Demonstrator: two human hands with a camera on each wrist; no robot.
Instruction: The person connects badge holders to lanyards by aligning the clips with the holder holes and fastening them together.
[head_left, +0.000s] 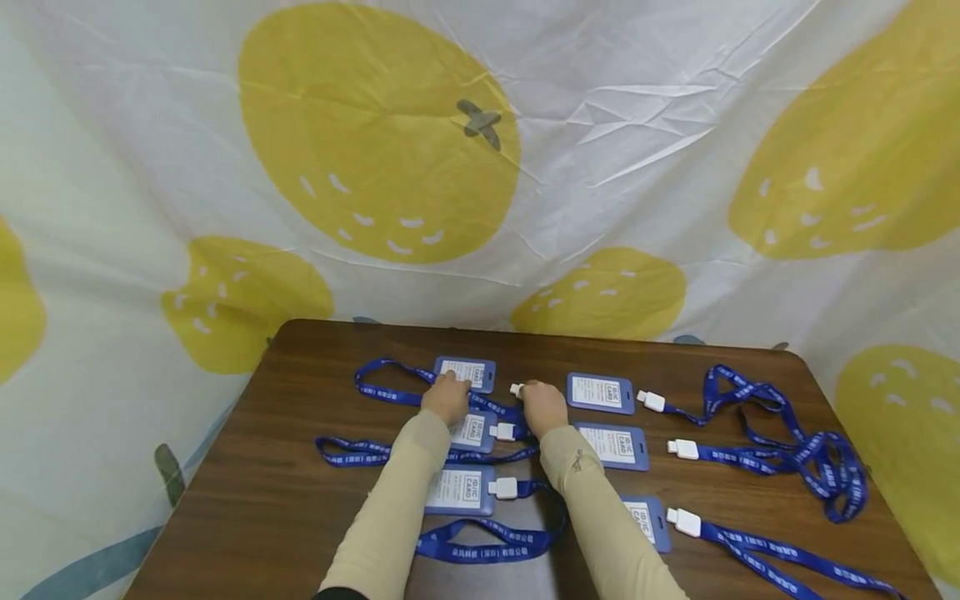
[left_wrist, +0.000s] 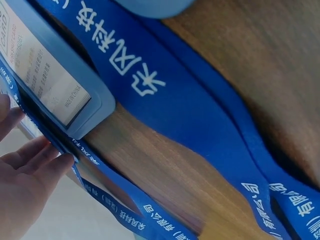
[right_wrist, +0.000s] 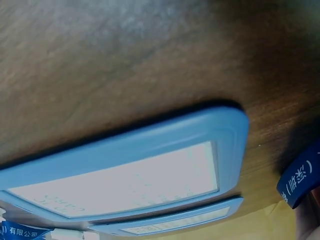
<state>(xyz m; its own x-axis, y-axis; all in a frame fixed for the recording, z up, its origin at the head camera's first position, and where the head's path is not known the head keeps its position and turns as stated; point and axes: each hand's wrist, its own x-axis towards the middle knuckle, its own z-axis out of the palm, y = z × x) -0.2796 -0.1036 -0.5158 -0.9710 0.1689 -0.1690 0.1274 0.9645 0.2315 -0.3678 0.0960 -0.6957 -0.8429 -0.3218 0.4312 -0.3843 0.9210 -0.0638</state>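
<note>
In the head view my left hand (head_left: 447, 398) is over the back-left of the table, at the near edge of a blue badge holder (head_left: 487, 377). Its thumb and fingers pinch the strap of a blue lanyard (head_left: 393, 395); the left wrist view shows these fingers (left_wrist: 35, 157) on the strap. My right hand (head_left: 544, 408) grips the same lanyard near its white clip (head_left: 516, 389), which pokes out to the left of the fingers. At the right wrist view's edge, part of the strap (right_wrist: 300, 175) shows by the hand, most of which is out of frame.
Nearer on the left lie a middle badge holder (head_left: 472, 432) and a front one (head_left: 456, 490), with lanyards beside them. A right column has a back holder (head_left: 600, 392), a middle one (head_left: 626, 447) and a front one (head_left: 652, 521), lanyards spread rightward. A patterned cloth (head_left: 562, 208) hangs behind the table.
</note>
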